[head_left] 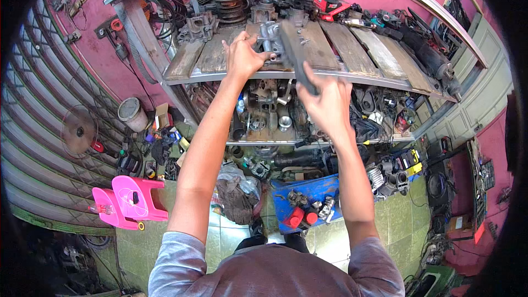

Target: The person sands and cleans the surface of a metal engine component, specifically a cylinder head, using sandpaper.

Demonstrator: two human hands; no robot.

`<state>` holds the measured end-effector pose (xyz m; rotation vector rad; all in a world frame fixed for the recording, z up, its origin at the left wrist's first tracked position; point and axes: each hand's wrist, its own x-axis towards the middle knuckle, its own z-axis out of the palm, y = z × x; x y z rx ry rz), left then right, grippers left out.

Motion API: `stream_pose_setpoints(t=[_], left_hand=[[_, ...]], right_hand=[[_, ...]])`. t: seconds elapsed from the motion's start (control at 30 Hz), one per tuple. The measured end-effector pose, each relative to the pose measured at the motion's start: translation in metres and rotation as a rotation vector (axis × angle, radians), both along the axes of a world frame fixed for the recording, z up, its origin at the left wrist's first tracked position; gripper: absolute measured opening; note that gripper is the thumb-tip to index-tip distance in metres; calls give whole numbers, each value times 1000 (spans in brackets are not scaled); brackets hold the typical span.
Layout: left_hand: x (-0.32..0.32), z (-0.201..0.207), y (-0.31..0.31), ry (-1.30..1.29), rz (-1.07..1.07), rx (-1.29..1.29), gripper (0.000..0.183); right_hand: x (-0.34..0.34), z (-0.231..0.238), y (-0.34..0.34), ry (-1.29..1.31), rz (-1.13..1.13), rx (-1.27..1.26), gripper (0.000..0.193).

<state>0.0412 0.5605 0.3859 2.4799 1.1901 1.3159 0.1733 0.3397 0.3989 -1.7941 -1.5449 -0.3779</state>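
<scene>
On the shelf's wooden planks sits a grey cast-metal engine part. My left hand grips its left side, with the thumb pressed against the lower edge. In my right hand is a long dark brush-like tool, its handle wrapped by the fingers. Motion smears the tool, so its exact kind is unclear. Its far end lies against or just over the right side of the engine part; contact cannot be made out.
Greasy engine parts line the back of the metal-framed shelf, with more on the level below. By my feet lie a blue tray of parts and a dirty rag. Pink stools and a fan stand left.
</scene>
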Motion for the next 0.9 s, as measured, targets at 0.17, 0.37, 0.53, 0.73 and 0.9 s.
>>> stream_pose_setpoints(t=[0.17, 0.37, 0.53, 0.73, 0.9], left_hand=[[8, -1, -1, 14, -11, -22, 79], [4, -8, 3, 9, 36, 22, 76], [12, -11, 2, -3, 53, 71, 75], [2, -14, 3, 31, 82, 62, 76], [15, -4, -8, 17, 64, -3, 75]], right_hand=[[17, 10, 30, -145, -195, 17, 49], [5, -29, -10, -101, -57, 46, 51], [17, 14, 33, -84, -212, 0, 48], [-4, -38, 0, -121, -72, -4, 51], [12, -1, 31, -112, -180, 114, 53]])
